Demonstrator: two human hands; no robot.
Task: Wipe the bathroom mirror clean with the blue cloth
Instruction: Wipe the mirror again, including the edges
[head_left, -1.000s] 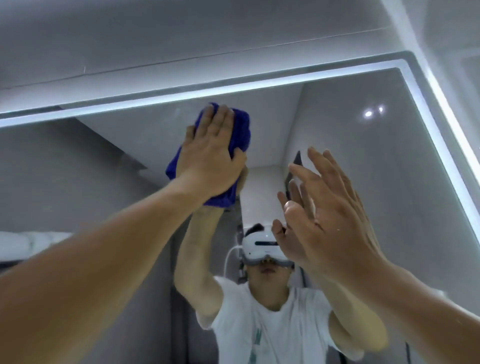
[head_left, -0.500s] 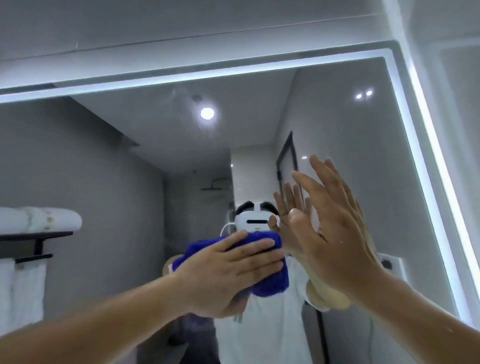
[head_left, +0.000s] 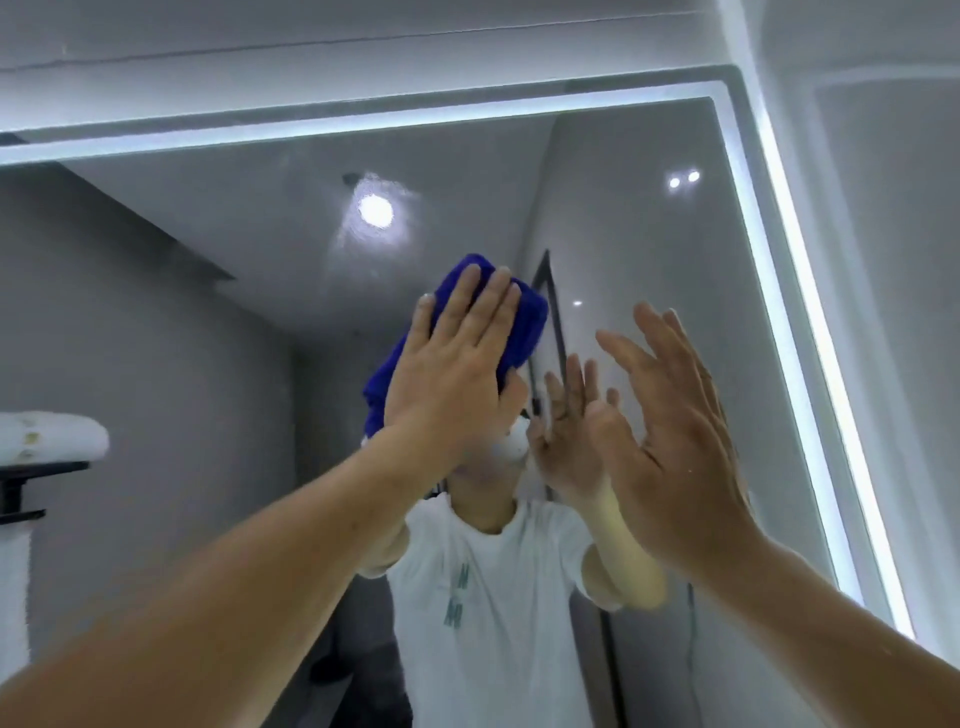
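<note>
Backlit mirror (head_left: 649, 249) bears blue cloth (head_left: 522, 322) under flat left hand (head_left: 457, 374).

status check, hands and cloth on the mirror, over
Left grip flat, presses blue cloth on mirror. Right grip open, fingers straight, by the glass, holds nothing. Streaky haze round reflected ceiling light above cloth.

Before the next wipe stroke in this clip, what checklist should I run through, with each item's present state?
1. Blue cloth flat between left hand and mirror: ok.
2. Left hand's fingers straight, pressing the cloth: ok.
3. Right hand clear of the glass: cannot tell, it is close to its reflection.
4. Glass above the cloth clean: not ok, hazy streaks surround the reflected ceiling light.
5. Path up to the lit border free: ok.
</note>
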